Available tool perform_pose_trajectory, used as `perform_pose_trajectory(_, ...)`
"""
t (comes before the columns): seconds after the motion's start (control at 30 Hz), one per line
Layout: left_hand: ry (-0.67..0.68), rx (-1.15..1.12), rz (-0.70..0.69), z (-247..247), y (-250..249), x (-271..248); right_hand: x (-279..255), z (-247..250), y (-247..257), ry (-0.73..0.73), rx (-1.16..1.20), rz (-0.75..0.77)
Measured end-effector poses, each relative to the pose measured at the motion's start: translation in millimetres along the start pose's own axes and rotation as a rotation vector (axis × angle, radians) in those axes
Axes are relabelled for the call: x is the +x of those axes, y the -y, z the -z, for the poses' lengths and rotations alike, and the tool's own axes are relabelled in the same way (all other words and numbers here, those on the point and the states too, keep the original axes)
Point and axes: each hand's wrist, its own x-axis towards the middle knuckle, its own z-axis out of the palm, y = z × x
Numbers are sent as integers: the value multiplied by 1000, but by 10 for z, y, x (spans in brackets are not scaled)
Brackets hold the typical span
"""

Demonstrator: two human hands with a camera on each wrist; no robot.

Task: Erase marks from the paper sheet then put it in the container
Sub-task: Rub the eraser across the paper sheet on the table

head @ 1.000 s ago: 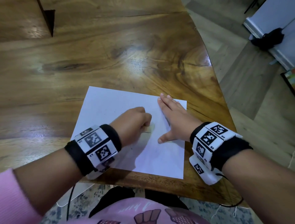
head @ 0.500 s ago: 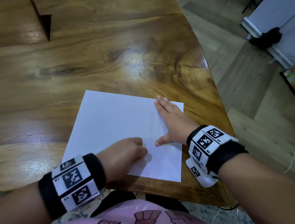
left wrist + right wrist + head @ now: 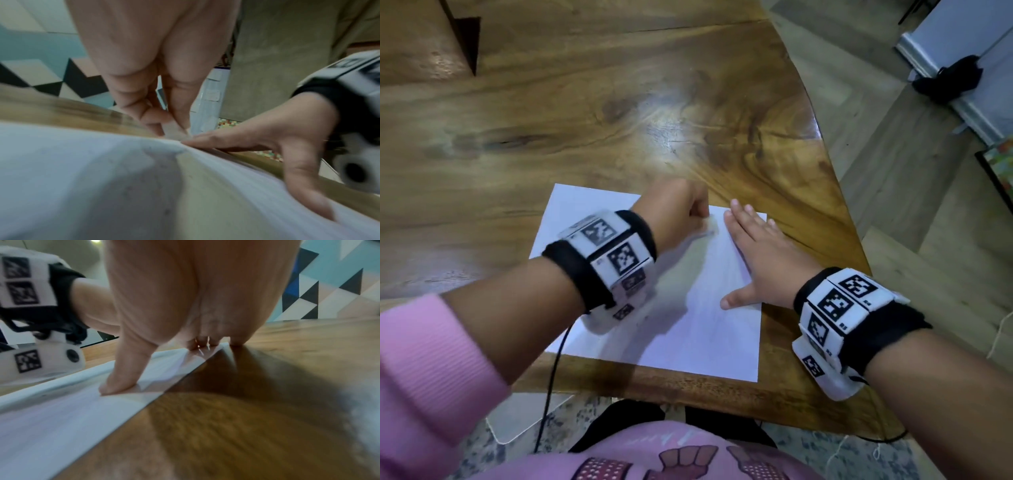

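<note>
A white paper sheet lies on the wooden table near its front edge. My left hand is curled over the sheet's far edge and pinches a small pale eraser against the paper. My right hand lies flat with straight fingers on the sheet's right side, thumb spread out; in the right wrist view its thumb presses the paper. No container is in view.
The table's right edge curves close to my right hand, with floor beyond it. A dark notch cuts into the table at the far left. A cable hangs from my left wrist over the front edge.
My left hand has swept from the sheet's near part to its far edge beside the right fingertips, blurred with motion. The right hand has stayed flat on the paper.
</note>
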Motion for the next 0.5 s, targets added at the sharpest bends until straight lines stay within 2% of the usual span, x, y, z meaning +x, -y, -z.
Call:
perform_pose_trajectory(0.13,14,84,9,-73,-30,54,-9,5,1,-14,-15,-4)
perform_pose_trajectory(0.27,382,134,-98,-12,78,-167,-1,-1,3,-6,-18,-4)
perform_pose_trajectory(0.3,393,145,-106,-4,83,-166,-1,-3,2,-6,-15,-2)
perform_pose_trajectory(0.33,341,152,-111,-7,78,-112,-2,-5,2,-7,-12,-2)
perform_pose_trajectory(0.43,16,120,-50,-11,6,106,-14,-4,14,-3,-13,-4)
perform_pose_trajectory(0.47,-34,115,-46,-13,-6,126,-13,-3,18,-3,-19,-6)
perform_pose_trajectory(0.5,-6,120,-67,-19,5,106,-11,-1,22,-1,-24,-7)
